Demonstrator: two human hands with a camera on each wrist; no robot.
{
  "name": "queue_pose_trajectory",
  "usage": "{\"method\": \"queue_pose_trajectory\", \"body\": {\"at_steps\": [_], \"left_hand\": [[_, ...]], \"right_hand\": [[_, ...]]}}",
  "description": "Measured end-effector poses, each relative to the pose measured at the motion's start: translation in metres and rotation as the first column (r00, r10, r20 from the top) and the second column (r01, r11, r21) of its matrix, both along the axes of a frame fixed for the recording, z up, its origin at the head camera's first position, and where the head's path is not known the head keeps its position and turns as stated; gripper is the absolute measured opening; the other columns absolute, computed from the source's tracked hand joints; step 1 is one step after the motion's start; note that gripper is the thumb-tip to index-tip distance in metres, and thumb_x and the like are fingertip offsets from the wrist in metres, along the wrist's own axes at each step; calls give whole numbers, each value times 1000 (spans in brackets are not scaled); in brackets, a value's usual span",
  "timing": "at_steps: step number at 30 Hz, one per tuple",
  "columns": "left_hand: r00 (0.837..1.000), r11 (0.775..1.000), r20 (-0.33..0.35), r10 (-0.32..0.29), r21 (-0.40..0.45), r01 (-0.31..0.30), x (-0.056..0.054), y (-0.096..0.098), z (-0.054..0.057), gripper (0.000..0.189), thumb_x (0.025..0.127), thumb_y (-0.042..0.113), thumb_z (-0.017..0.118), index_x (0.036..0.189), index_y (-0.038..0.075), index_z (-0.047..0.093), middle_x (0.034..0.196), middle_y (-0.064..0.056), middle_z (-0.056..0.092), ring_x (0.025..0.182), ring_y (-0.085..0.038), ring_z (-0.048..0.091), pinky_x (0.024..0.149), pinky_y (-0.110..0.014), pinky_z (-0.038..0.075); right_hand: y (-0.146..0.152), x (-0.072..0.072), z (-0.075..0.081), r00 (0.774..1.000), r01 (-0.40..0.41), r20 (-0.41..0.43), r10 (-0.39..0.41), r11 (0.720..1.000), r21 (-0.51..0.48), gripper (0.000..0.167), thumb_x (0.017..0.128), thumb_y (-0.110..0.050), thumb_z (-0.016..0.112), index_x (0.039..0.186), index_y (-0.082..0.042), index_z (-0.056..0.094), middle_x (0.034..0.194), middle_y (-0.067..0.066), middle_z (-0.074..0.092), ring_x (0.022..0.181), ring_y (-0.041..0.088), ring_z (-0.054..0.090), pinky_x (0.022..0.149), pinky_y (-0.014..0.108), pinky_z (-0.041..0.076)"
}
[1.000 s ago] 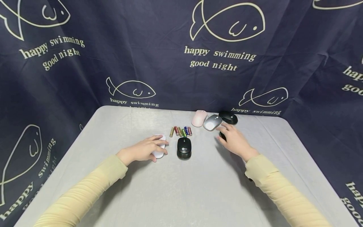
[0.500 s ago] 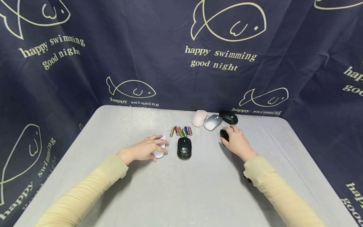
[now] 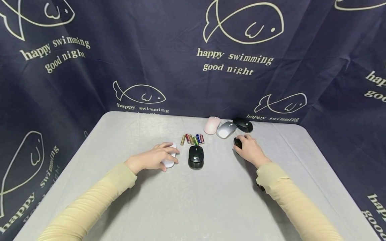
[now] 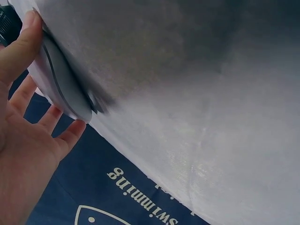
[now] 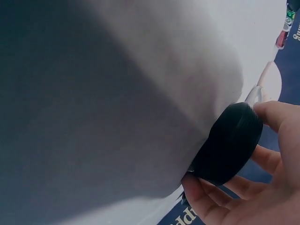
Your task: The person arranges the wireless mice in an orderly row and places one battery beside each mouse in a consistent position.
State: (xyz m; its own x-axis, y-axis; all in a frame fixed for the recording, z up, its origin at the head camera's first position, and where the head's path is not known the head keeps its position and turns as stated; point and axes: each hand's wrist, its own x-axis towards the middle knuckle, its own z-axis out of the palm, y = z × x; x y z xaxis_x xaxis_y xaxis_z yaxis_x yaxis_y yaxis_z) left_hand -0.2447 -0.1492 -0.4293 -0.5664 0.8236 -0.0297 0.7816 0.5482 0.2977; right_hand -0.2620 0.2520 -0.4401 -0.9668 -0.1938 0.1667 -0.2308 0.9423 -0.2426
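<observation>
In the head view my left hand (image 3: 155,157) lies over a white mouse (image 3: 171,159) left of centre. The left wrist view shows its thumb on one side of that white mouse (image 4: 63,84) and fingertips on the other. On the right my right hand (image 3: 251,150) grips a black mouse (image 3: 238,143), partly hidden by the hand. Seen from the right wrist, the thumb and fingers hold that black mouse (image 5: 232,143) by its opposite sides. Between the hands stands another black mouse (image 3: 196,157), with a row of several coloured batteries (image 3: 191,139) just behind it.
Behind the right hand, near the table's far edge, lie a pink mouse (image 3: 212,125), a grey mouse (image 3: 226,130) and one more black mouse (image 3: 243,125), close together. A dark blue printed curtain (image 3: 187,67) hangs around the pale table (image 3: 193,204).
My right hand's fingers have drawn back from near the grey mouse and closed round the black mouse, uncovering part of it. The left hand keeps its place on the white mouse.
</observation>
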Motion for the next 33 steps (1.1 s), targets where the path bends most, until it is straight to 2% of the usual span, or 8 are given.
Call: {"method": "queue_pose_trajectory", "body": {"at_steps": [10, 25, 33], "left_hand": [[1000, 1000, -12, -7, 1, 7, -1, 1, 0, 49, 65, 21, 79, 113, 25, 68, 139, -5, 50, 136, -42, 28, 106, -62, 27], [1000, 1000, -7, -1, -16, 1, -1, 1, 0, 49, 66, 21, 79, 113, 25, 68, 140, -5, 49, 136, -41, 27, 106, -62, 26], [1000, 1000, -11, -4, -13, 4, -1, 2, 2, 48, 66, 20, 80, 112, 25, 68, 138, -5, 50, 136, -41, 29, 105, -62, 26]], "right_hand": [[-1, -5, -1, 998, 38, 53, -38, 999, 11, 49, 87, -29, 61, 127, -3, 51, 124, 32, 47, 102, 54, 51, 82, 62, 46], [-1, -8, 5, 997, 13, 75, -17, 999, 50, 50, 83, -26, 63, 125, -1, 52, 123, 31, 49, 99, 53, 54, 83, 60, 46], [-4, -8, 13, 997, 17, 78, -21, 998, 63, 50, 81, -26, 61, 125, -4, 55, 121, 29, 51, 96, 50, 57, 77, 58, 49]]}}
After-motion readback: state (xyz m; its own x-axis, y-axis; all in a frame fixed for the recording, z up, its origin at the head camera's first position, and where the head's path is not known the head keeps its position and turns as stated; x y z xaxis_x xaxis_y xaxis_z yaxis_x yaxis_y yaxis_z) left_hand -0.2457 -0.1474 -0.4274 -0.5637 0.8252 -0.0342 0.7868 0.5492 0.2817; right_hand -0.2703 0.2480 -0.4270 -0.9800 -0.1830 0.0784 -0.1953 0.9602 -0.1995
